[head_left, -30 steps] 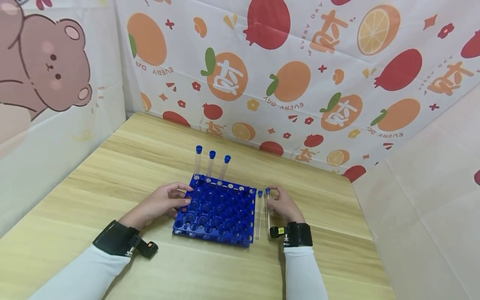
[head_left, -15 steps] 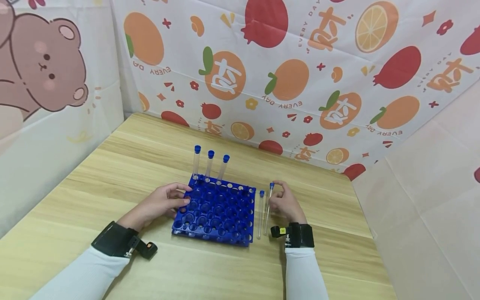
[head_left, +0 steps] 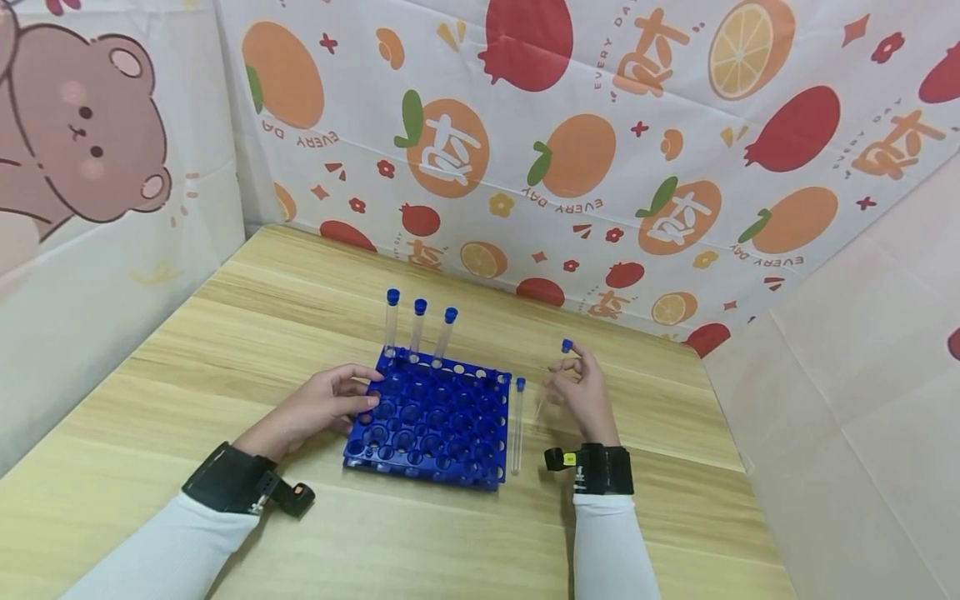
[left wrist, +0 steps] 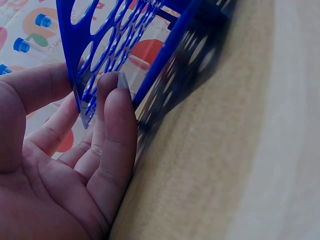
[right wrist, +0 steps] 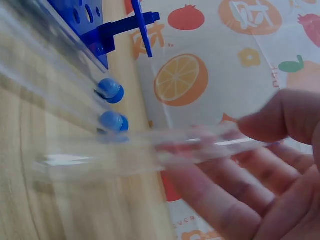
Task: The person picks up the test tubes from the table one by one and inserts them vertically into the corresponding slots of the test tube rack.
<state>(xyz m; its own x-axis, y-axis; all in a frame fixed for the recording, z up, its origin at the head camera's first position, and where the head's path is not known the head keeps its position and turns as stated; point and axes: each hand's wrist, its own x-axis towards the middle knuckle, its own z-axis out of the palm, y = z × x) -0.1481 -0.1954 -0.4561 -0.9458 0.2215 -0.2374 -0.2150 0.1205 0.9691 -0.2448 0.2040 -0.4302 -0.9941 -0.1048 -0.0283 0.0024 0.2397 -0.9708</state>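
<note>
A blue test tube rack (head_left: 435, 421) stands on the table, and three blue-capped test tubes (head_left: 420, 329) rise from its far row. My left hand (head_left: 330, 400) grips the rack's left edge; the left wrist view shows the fingers (left wrist: 117, 115) and thumb at the rack wall (left wrist: 82, 55). My right hand (head_left: 581, 396) pinches a clear test tube (right wrist: 100, 160) with a blue cap (head_left: 567, 345), tilted and raised right of the rack. The held tube is blurred in the right wrist view. Another capped test tube (head_left: 518, 429) lies along the rack's right side.
The wooden table (head_left: 420, 550) meets a fruit-print cloth (head_left: 517, 225) at the back. A bear-print cloth (head_left: 202, 125) hangs at the left and a pale cloth (head_left: 855, 392) at the right. Two blue caps (right wrist: 114, 121) show near the rack in the right wrist view.
My right hand has lifted one test tube from beside the rack, moving it up and to the right. My left hand stays on the rack's left edge.
</note>
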